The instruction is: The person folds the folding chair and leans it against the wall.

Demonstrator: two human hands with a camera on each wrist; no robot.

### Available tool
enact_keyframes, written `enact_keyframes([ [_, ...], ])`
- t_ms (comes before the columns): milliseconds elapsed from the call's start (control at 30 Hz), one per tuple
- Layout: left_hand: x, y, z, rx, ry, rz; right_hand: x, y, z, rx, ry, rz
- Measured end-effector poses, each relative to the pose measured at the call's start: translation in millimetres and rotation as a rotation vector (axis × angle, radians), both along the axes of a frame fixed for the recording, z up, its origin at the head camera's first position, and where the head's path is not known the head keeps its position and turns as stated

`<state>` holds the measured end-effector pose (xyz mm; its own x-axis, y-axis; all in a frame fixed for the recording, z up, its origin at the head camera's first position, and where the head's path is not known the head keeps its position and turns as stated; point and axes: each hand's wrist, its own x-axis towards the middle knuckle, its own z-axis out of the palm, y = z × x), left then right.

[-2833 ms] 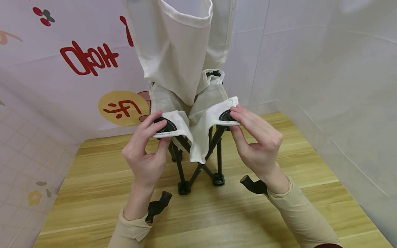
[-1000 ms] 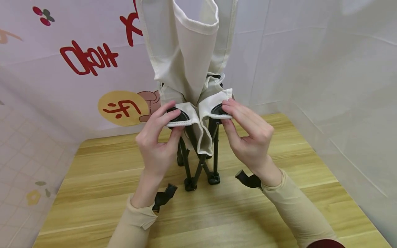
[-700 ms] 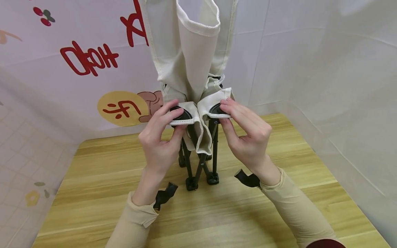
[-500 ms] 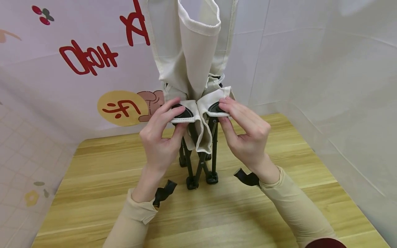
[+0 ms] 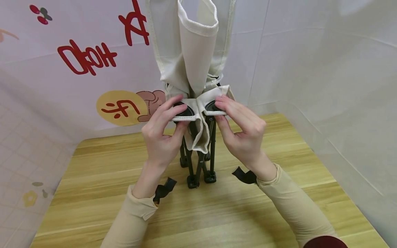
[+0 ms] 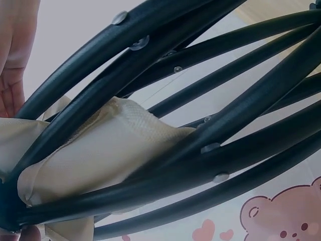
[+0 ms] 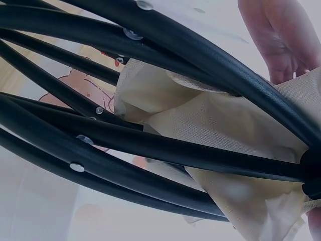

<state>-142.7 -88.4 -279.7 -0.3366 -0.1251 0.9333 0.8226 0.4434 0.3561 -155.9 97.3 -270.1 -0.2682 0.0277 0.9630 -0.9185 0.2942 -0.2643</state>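
A small folding chair with cream fabric (image 5: 198, 55) and a black tube frame stands upright in the head view, its seat folded in the middle. My left hand (image 5: 161, 137) pinches the left front seat corner, fingers on its black patch (image 5: 187, 112) and thumb beneath. On the other side, my right hand (image 5: 243, 134) pinches the right front corner at its black patch (image 5: 211, 106). The two corners are close together. Crossed black tubes (image 6: 150, 186) and sagging seat fabric (image 6: 105, 155) fill the left wrist view. Similar tubes (image 7: 150, 142) cross the right wrist view.
The chair's black feet (image 5: 193, 182) rest on a wood-grain table (image 5: 198, 220). A printed white backdrop (image 5: 77, 110) rises behind and to the left, and a plain white sheet (image 5: 335, 86) hangs on the right. A dark red round shape (image 5: 325, 242) shows at the bottom edge.
Both hands have moved inward, bringing the front seat corners together. The seat fabric folds deeper and the legs stand closer. In the last half second the motion is slight.
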Motion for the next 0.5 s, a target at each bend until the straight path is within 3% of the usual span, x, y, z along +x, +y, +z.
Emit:
enact_keyframes([
  [500,-5.1,0.7,-0.5,0.010,0.005,-0.032,-1.8,-3.6,-0.3,0.002,-0.003,0.000],
])
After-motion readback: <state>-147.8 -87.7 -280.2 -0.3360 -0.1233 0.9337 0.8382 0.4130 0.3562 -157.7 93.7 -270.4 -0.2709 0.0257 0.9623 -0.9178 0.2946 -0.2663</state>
